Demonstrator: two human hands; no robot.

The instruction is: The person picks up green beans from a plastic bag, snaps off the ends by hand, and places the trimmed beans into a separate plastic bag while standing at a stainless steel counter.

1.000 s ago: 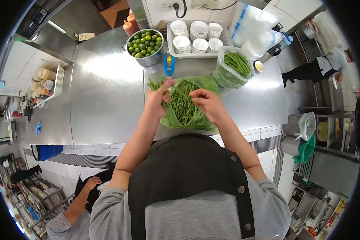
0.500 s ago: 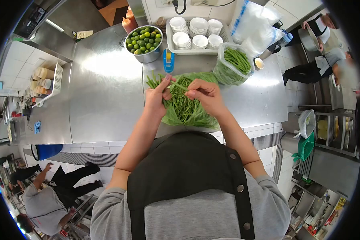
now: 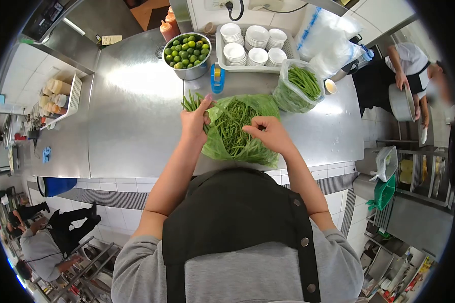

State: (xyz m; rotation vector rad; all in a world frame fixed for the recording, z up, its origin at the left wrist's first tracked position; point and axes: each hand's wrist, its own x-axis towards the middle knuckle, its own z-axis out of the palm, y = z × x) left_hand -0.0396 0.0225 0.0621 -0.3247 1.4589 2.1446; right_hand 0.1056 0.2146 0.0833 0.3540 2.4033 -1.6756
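Note:
My left hand [image 3: 194,120] is closed around a bunch of green beans [image 3: 191,102], whose ends stick out past the fingers at the upper left. Just right of it lies an open green plastic bag [image 3: 215,146] full of thin green pieces [image 3: 233,123]. Over the bag's right side my right hand [image 3: 267,132] is closed, thumb against fingers; what it pinches, if anything, is too small to make out. A clear bag [image 3: 288,96] with more green beans [image 3: 304,82] stands at the upper right of the green bag.
Behind stand a pot of limes [image 3: 187,72], a blue tape dispenser [image 3: 217,83], a tray [image 3: 230,67] of white cups, sauce bottles [image 3: 168,30] and plastic bags [image 3: 321,38]. A person [image 3: 404,63] holds a large pot [image 3: 402,103] at the right; another person [image 3: 43,252] is at the lower left.
My right hand has moved away from my left hand, down over the bag; the bean between them is gone from there. The person at the right has come closer with the pot.

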